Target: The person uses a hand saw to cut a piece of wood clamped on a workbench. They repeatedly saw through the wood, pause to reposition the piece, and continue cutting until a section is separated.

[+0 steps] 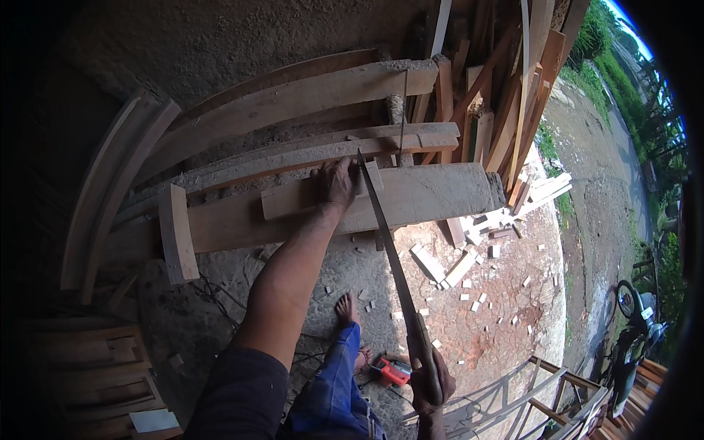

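Note:
A handsaw [392, 253] runs up from the lower middle, its narrow tip lying over a short piece of wood [286, 201]. My right hand [434, 381] is closed round the saw's handle at the lower edge. On top of the short piece, just left of the blade, my left hand [339, 182] grips and presses it down, fingers curled over its far edge. Beneath lies a wide plank [433, 194] on which the piece rests. The blade crosses the piece near its right end; how deep the cut is, I cannot tell.
Long beams [293, 99] lie beyond the plank, and a short board [178, 235] crosses its left part. Wooden strips [524, 88] lean at the far right. Offcuts [458, 268] litter the floor. A red power tool [392, 370] sits by my feet. A motorcycle [631, 330] stands outside.

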Motion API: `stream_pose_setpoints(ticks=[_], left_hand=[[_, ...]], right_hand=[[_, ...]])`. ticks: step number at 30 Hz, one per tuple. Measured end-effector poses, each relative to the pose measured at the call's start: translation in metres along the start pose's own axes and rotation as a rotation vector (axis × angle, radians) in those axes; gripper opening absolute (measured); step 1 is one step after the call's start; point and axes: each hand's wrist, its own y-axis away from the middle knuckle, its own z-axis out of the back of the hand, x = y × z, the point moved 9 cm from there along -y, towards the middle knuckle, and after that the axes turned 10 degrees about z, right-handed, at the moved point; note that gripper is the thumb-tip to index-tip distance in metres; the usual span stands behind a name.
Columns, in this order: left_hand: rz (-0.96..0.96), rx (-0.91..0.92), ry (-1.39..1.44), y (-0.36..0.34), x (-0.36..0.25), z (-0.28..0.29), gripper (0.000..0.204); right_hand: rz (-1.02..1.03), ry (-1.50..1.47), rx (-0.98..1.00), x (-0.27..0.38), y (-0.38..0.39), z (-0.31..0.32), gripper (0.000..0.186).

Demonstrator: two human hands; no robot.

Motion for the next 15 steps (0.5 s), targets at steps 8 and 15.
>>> stream_pose_setpoints(ticks=[8,15], left_hand=[[-0.027,0.002,-0.003,-0.006,-0.004,-0.007,0.025],[-0.054,-0.092,0.008,0.003,0.015,-0.008,0.023]], right_hand=[[0.071,-0.256,-0.038,0.022,-0.150,-0.075,0.055],[0.104,-0.019,0.007,0.003,-0.003,-0.007,0.052]])
